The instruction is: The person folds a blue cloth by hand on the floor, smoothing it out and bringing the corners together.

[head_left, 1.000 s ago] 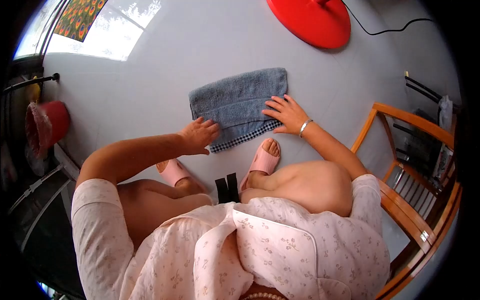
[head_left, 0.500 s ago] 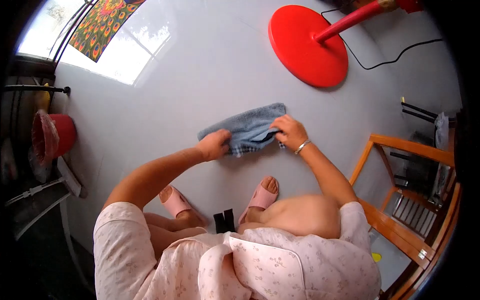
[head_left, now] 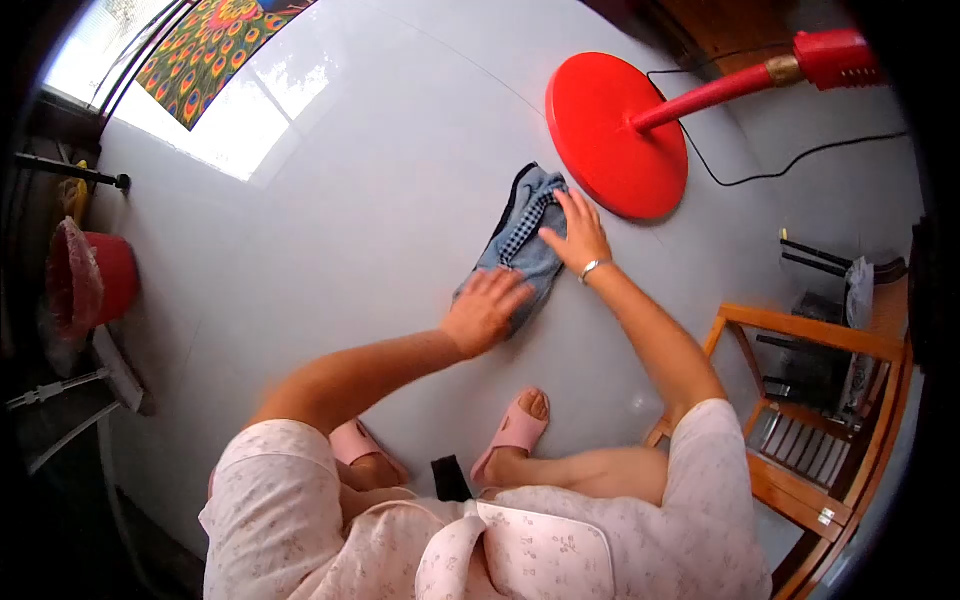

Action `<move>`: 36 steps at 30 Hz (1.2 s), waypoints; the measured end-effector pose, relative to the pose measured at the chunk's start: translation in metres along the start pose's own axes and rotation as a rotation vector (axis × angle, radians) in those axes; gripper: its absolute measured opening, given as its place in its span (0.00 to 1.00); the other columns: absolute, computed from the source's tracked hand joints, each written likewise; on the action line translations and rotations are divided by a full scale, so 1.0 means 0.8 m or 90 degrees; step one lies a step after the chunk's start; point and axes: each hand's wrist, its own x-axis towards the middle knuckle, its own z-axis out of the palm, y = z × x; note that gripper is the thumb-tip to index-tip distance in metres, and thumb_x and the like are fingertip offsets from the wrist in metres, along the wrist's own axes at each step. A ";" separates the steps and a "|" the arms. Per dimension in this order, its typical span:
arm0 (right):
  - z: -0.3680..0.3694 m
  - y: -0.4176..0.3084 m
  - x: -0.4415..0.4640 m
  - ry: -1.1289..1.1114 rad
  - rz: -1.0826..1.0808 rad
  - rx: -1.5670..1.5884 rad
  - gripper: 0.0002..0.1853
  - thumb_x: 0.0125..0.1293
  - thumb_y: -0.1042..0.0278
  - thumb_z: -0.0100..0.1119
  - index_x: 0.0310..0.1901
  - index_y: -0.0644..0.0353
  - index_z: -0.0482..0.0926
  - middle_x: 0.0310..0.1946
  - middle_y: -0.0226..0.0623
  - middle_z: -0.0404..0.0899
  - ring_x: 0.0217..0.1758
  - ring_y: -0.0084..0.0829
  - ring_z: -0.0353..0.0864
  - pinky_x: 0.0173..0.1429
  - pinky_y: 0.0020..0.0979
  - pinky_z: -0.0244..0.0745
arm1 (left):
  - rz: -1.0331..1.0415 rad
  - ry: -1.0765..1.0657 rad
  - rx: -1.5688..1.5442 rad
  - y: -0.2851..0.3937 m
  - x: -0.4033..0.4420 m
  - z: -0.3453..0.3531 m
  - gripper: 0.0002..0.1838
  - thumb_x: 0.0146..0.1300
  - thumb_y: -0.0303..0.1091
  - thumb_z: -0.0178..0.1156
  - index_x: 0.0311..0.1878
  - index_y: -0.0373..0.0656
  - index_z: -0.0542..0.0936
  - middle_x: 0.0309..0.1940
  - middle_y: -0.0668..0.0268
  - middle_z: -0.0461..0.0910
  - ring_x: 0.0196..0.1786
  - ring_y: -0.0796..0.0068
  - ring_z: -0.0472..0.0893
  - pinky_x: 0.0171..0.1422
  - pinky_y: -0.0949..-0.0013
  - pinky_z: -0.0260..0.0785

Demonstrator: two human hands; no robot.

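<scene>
A grey-blue cloth with a black-and-white checked band and a dark edge lies folded on the pale floor, slanting away from me. My left hand rests flat over its near end, fingers stretched out and slightly blurred. At the far right end is my right hand, wearing a silver bangle. Its fingers are extended and apart, with the fingertips on the cloth's edge.
A round red stand base with a red pole sits just beyond the cloth. Further right are a black cable and a wooden chair frame. On the left stand a red bucket and a mop-like tool. My feet wear pink slippers.
The cloth has turned from lying crosswise to a steep slant, its far end nearer the red base. Both hands have gone from gripping its ends to lying opened out on it.
</scene>
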 end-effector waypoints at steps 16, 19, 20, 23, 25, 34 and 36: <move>0.141 -0.084 0.117 0.094 0.185 0.026 0.57 0.52 0.28 0.63 0.76 0.56 0.51 0.77 0.56 0.46 0.81 0.52 0.38 0.79 0.54 0.36 | -0.053 -0.083 0.122 -0.067 0.053 0.006 0.39 0.62 0.54 0.60 0.74 0.52 0.61 0.73 0.64 0.59 0.79 0.57 0.48 0.76 0.29 0.35; 0.153 -0.133 0.183 0.105 0.033 0.026 0.47 0.61 0.39 0.59 0.75 0.56 0.54 0.77 0.53 0.47 0.81 0.49 0.40 0.80 0.51 0.37 | -0.135 -0.022 0.161 -0.106 0.063 -0.015 0.38 0.61 0.51 0.61 0.73 0.50 0.63 0.72 0.63 0.61 0.78 0.56 0.50 0.76 0.29 0.33; 0.158 -0.150 0.195 0.111 0.012 0.024 0.39 0.65 0.47 0.56 0.73 0.57 0.58 0.77 0.51 0.49 0.81 0.47 0.42 0.80 0.50 0.38 | -0.149 -0.021 0.165 -0.118 0.057 -0.023 0.38 0.61 0.51 0.61 0.73 0.50 0.63 0.72 0.63 0.61 0.78 0.56 0.50 0.76 0.29 0.33; 0.183 -0.188 0.213 0.116 -0.058 0.054 0.35 0.65 0.53 0.54 0.71 0.57 0.62 0.76 0.49 0.52 0.81 0.46 0.44 0.80 0.50 0.39 | -0.160 -0.023 0.149 -0.151 0.031 -0.040 0.30 0.66 0.40 0.52 0.72 0.45 0.64 0.72 0.60 0.60 0.79 0.56 0.49 0.78 0.34 0.29; 0.196 -0.213 0.207 0.145 -0.142 0.105 0.29 0.64 0.60 0.54 0.67 0.58 0.67 0.74 0.47 0.58 0.79 0.46 0.49 0.79 0.50 0.44 | -0.193 -0.109 0.116 -0.153 0.009 -0.062 0.28 0.67 0.36 0.50 0.71 0.42 0.65 0.72 0.56 0.61 0.78 0.52 0.50 0.79 0.35 0.30; 0.261 -0.501 0.156 -0.001 -0.253 0.491 0.24 0.58 0.75 0.51 0.59 0.57 0.71 0.64 0.42 0.72 0.75 0.45 0.60 0.79 0.47 0.49 | -0.347 -0.183 0.222 -0.222 -0.237 -0.160 0.30 0.63 0.28 0.53 0.71 0.41 0.64 0.72 0.53 0.59 0.77 0.47 0.54 0.78 0.36 0.42; 0.272 -0.562 0.146 -0.067 -0.242 0.586 0.23 0.59 0.75 0.50 0.58 0.57 0.72 0.65 0.44 0.72 0.74 0.46 0.62 0.78 0.44 0.52 | -0.372 -0.153 0.228 -0.242 -0.297 -0.184 0.32 0.63 0.26 0.52 0.72 0.43 0.62 0.73 0.54 0.58 0.77 0.48 0.53 0.79 0.38 0.41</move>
